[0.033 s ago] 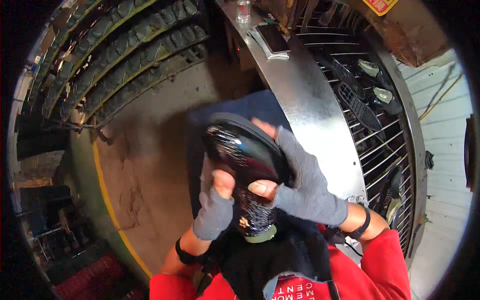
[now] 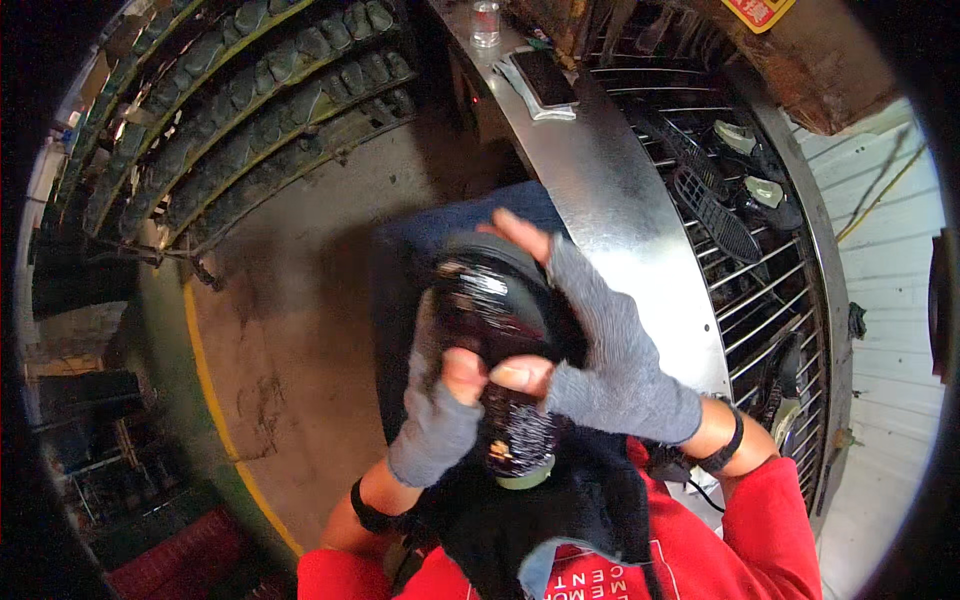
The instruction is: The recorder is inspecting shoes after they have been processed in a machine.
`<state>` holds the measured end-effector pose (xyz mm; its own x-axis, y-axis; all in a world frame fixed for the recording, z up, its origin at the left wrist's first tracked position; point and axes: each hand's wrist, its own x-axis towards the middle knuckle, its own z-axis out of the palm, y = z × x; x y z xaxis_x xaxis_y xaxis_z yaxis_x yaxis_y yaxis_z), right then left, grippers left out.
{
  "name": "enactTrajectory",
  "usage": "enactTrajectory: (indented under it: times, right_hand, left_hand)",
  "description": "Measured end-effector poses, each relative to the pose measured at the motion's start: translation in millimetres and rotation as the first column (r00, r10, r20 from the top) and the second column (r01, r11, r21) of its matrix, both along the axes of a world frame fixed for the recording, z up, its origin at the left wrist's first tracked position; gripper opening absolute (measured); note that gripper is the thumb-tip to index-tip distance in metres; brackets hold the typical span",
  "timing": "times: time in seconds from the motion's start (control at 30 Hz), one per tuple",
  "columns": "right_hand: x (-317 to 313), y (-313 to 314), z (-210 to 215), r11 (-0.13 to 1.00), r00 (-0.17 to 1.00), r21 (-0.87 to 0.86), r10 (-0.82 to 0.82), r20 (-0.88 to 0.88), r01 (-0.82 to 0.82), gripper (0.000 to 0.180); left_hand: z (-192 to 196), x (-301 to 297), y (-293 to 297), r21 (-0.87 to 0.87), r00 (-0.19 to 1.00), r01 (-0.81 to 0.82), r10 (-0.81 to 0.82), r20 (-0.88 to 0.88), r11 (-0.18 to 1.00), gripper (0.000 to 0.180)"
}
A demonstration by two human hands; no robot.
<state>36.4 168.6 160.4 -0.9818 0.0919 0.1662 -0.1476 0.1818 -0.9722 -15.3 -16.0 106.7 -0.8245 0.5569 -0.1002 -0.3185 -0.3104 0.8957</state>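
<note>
Over my lap I hold a glossy black shoe [image 2: 495,310], toe pointing away, its surface wrinkled and shiny like film. A pale green piece [image 2: 526,474] sticks out at the heel end nearest me. My left hand [image 2: 440,410], in a grey fingerless glove, is closed around the left side with the thumb on top. My right hand [image 2: 600,340], gloved alike, grips the right side; its thumb presses on the top, almost meeting the left thumb, and its fingers reach past the toe. The undersides of both hands' grips are hidden.
A metal table [image 2: 610,200] curves along the right, with a dark phone [image 2: 546,78] on a white cloth and a clear bottle [image 2: 485,24]. Beyond it, a barred rack [image 2: 765,310] holds soles and shoes. Shelves of dark shoe-shaped pieces [image 2: 270,125] stand at far left.
The shoe has shifted slightly and turned more upright in my hands. My right fingers now stretch farther past the toe, and my left thumb has slid toward the right thumb.
</note>
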Motion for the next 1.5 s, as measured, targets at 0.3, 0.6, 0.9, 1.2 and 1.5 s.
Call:
enactTrajectory:
  times: [0.3,0.6,0.9,1.2,1.5]
  right_hand:
    - [-1,-11,-12,0.956,0.993,-0.281,0.1,0.056,-0.08,0.069]
    - [-28,-9,-79,0.012,0.744,-0.991,0.661,-0.093,-0.134,0.053]
    - [38,13,-87,0.564,0.783,-0.805,0.41,0.468,0.186,0.07]
    - [40,-3,-52,0.791,0.794,-0.573,0.2,0.574,0.215,0.06]
    - [129,152,-67,0.571,0.759,-0.521,-0.332,0.56,0.634,0.058]
  left_hand:
    - [21,17,-17,-0.269,0.949,-0.23,0.154,-0.275,0.935,0.083]
    - [63,-108,27,-0.079,0.862,0.152,-0.171,-0.477,0.985,0.069]
    - [15,-86,28,0.018,0.927,-0.087,0.087,-0.364,0.996,0.046]
    - [-22,-25,32,-0.239,0.707,-0.465,0.196,-0.68,0.852,0.064]
    - [-74,-53,17,-0.37,0.9,0.436,-0.409,0.153,0.821,0.053]
